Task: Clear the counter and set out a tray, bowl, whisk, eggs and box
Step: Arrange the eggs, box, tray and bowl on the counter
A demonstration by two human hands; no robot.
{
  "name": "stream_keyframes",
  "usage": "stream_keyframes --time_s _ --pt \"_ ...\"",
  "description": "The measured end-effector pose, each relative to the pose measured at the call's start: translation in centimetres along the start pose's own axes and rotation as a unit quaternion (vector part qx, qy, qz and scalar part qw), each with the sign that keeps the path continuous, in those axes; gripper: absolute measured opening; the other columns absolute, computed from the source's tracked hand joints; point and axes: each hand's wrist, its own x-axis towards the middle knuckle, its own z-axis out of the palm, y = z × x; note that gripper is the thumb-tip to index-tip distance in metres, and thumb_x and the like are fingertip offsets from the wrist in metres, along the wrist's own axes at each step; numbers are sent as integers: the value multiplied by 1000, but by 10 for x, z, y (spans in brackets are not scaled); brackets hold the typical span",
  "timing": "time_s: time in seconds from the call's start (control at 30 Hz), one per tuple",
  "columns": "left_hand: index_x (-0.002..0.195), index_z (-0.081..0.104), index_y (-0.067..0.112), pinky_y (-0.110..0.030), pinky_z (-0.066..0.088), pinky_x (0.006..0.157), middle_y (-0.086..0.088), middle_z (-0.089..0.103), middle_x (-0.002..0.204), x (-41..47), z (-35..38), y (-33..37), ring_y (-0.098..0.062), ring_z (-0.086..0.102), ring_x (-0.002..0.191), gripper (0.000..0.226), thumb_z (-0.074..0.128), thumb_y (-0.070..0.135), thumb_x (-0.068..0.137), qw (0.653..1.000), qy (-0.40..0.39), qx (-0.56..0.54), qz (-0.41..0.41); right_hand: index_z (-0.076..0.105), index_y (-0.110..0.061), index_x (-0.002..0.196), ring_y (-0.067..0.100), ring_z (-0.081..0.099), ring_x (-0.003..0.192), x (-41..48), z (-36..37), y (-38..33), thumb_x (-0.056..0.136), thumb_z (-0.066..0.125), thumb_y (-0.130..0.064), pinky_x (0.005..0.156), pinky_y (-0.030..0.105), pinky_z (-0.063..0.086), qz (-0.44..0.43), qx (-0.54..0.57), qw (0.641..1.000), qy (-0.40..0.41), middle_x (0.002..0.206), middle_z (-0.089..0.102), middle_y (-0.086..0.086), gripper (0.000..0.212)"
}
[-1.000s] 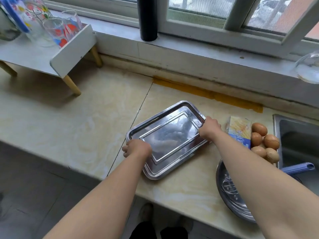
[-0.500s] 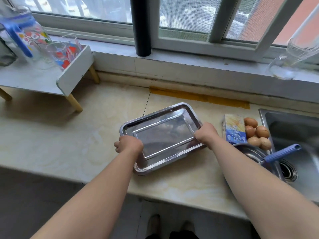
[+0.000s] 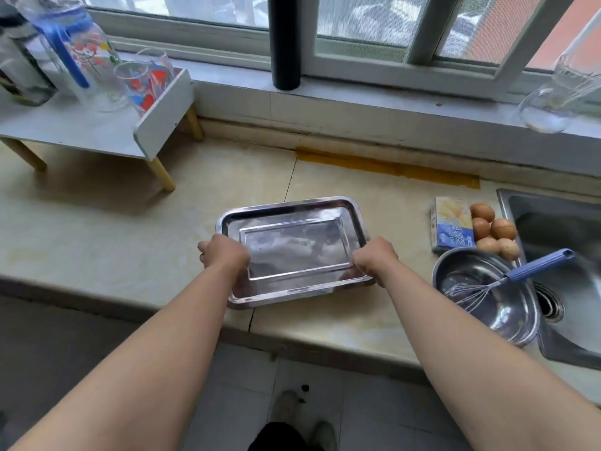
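At the counter's (image 3: 97, 242) edge, both hands grip the tray (image 3: 292, 209).

We lose fingers of left hand (image 3: 224, 257) and right hand (image 3: 374, 258) under shiny rectangular steel tray (image 3: 286, 202); grey steel sink (image 3: 559, 229) cut by right edge; blue-yellow cardboard box (image 3: 450, 222) print unreadable.

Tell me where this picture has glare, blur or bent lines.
Head view: the tray mirrors pale window light as cloudy glare. Head view: the glass jug on the sill at far right is smeared by blur. Head view: the front edge of the counter and the window frame bow, as with a wide lens. Head view: a soft shadow lies under the small shelf.
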Motion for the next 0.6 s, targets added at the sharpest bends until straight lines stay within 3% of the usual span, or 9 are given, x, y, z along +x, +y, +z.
stream_keyframes --time_s 0.1,0.2,0.4,0.6 --pt "134 40 -3 -39 41 102 -23 29 142 8 -14 -6 -41 48 122 44 45 17 95 1000 2 -2 27 64 0 105 34 64 102 -2 15 -1 61 53 -13 87 37 52 4 24 1000 0 110 66 19 47" --pt "129 43 -6 -39 46 97 -24 30 140 27 -26 -11 -43 54 114 40 43 6 92 999 -14 -8 50 61 -3 93 35 64 92 -24 19 -15 70 52 -9 74 32 48 18 58 998 14 93 61 15 26" --pt "128 43 -9 -45 51 95 -25 31 137 63 -39 -24 -46 58 106 42 47 7 89 994 -71 -17 76 55 -3 85 29 49 74 -36 48 -29 80 51 -4 65 30 38 62 100 992 43 69 47 8 7" --pt "129 44 -6 -42 48 98 -23 31 139 88 -37 -28 -44 54 110 42 44 9 90 988 -110 7 107 50 -5 71 29 49 75 -39 73 -27 82 52 -4 64 30 37 119 139 980 71 74 50 11 11"
